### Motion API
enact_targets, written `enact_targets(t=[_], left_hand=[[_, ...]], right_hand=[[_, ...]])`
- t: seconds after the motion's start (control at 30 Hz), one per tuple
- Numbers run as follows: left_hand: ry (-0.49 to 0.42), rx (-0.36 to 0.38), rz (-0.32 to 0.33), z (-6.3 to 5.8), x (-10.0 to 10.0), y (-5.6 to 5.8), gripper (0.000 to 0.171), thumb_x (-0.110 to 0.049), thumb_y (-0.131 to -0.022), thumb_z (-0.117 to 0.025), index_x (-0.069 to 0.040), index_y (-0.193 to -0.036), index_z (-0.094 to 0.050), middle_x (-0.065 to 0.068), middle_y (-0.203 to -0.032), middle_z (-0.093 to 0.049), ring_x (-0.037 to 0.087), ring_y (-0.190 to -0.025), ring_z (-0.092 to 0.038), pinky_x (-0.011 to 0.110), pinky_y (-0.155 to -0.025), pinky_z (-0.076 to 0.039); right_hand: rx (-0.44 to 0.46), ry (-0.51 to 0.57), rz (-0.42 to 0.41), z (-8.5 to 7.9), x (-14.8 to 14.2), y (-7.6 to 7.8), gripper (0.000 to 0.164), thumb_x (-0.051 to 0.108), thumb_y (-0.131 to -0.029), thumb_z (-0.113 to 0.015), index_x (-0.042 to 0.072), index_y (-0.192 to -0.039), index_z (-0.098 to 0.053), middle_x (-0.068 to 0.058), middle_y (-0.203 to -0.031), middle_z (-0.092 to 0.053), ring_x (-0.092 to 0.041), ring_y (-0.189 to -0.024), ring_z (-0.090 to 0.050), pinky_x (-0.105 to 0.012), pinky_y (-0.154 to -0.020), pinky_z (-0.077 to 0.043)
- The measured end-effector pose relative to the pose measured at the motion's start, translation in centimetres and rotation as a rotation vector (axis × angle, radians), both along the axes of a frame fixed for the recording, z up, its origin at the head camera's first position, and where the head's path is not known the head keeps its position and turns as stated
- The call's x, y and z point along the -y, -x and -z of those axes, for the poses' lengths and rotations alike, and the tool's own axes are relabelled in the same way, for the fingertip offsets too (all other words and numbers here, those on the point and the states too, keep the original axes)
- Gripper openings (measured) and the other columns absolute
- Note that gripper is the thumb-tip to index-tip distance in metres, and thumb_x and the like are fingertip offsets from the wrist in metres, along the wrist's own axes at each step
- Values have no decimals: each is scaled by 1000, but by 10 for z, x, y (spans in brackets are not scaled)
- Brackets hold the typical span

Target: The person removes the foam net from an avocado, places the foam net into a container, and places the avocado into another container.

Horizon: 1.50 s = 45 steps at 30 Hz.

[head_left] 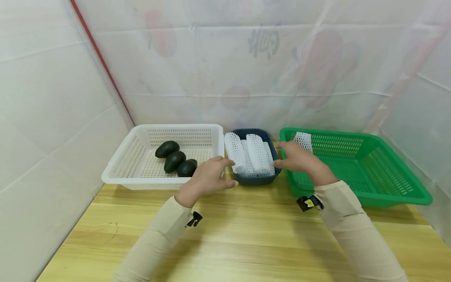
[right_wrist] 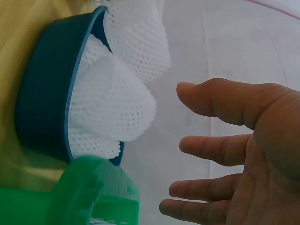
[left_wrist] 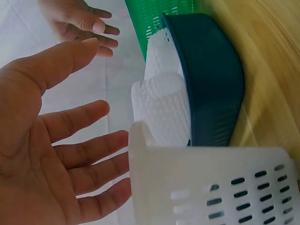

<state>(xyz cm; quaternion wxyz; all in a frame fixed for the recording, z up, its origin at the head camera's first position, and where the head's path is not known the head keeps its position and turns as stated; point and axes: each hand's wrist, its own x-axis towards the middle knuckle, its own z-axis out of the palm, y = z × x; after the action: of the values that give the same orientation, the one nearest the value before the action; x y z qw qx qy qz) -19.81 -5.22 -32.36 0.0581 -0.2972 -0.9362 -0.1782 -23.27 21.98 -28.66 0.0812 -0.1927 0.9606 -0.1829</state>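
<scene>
White foam net sleeves [head_left: 256,152] lie in a small dark blue bin [head_left: 256,180], some leaning over its rim. My left hand [head_left: 209,177], fingers spread, hovers at the right front corner of the white basket [head_left: 141,181], just left of the bin. It holds nothing, as the left wrist view also shows. On the other side, my right hand [head_left: 298,158] is held over the left rim of the green basket [head_left: 356,196], thumb and fingers parted and pointing toward the bin. Nothing is in its grasp. Several dark green avocados [head_left: 174,161] rest inside the white basket.
A foam-net-covered item [head_left: 303,141] sits in the back left corner of the green basket. All three containers stand in a row on a wooden table [head_left: 239,243]. White printed sheeting [head_left: 225,70] rises close behind them, with more sheeting at both sides.
</scene>
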Motion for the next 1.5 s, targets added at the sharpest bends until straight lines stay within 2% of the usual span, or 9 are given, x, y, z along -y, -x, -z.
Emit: enact_targets(t=[0.07,0.13,0.23,0.37,0.53,0.83,1.17,1.5], left_hand=[[-8,-16,6,1,-3,0,52,-42,-79,-70,-12,-121,-60,3,-115,-59,19,-97,-56,35,-72,-48],[-19,-31,15,2,-6,1,52,-42,-80,-70,-12,-120,-60,3,-116,-59,19,-101,-56,35,-74,-48],[-20,-52,28,4,-10,1,51,-42,-80,-70,-12,-120,-61,3,-115,-60,20,-102,-56,36,-77,-47],[-16,-82,49,9,-16,1,50,-41,-80,-70,-11,-119,-61,4,-112,-61,20,-99,-56,35,-78,-47],[-7,-127,70,14,-24,0,50,-41,-80,-70,-11,-118,-61,3,-112,-61,19,-100,-56,36,-76,-47],[22,-137,78,20,-34,-1,48,-42,-82,-68,-13,-120,-61,2,-113,-60,18,-99,-56,35,-74,-48],[0,-159,108,23,-42,-3,47,-40,-81,-69,-13,-119,-61,2,-112,-60,17,-99,-56,33,-78,-47],[-8,-135,155,26,-52,-4,46,-38,-82,-69,-11,-118,-62,0,-111,-61,16,-100,-57,31,-75,-48]], right_hand=[[9,-2,10,-1,-3,2,61,23,-88,-65,-8,-135,-40,-27,-122,-51,-42,-108,-48,-53,-86,-41],[14,-8,21,-2,-5,3,61,24,-88,-65,-8,-134,-40,-28,-130,-45,-44,-116,-41,-55,-88,-39],[24,-16,37,-2,-9,7,61,25,-89,-64,-8,-134,-40,-29,-132,-42,-46,-119,-37,-56,-89,-38],[22,-14,51,-3,-14,11,61,26,-89,-64,-9,-133,-40,-29,-129,-44,-43,-109,-47,-55,-85,-40],[28,-27,72,-2,-23,18,62,28,-89,-62,-10,-133,-40,-31,-131,-42,-46,-113,-43,-57,-87,-38],[70,0,110,1,-42,31,64,31,-90,-60,-10,-134,-37,-34,-136,-31,-51,-119,-32,-60,-90,-33],[96,30,156,4,-57,40,64,30,-91,-58,-11,-135,-35,-35,-137,-28,-52,-118,-33,-61,-86,-36],[120,51,205,4,-68,50,71,35,-90,-58,-11,-136,-32,-36,-136,-27,-53,-118,-30,-62,-88,-33]])
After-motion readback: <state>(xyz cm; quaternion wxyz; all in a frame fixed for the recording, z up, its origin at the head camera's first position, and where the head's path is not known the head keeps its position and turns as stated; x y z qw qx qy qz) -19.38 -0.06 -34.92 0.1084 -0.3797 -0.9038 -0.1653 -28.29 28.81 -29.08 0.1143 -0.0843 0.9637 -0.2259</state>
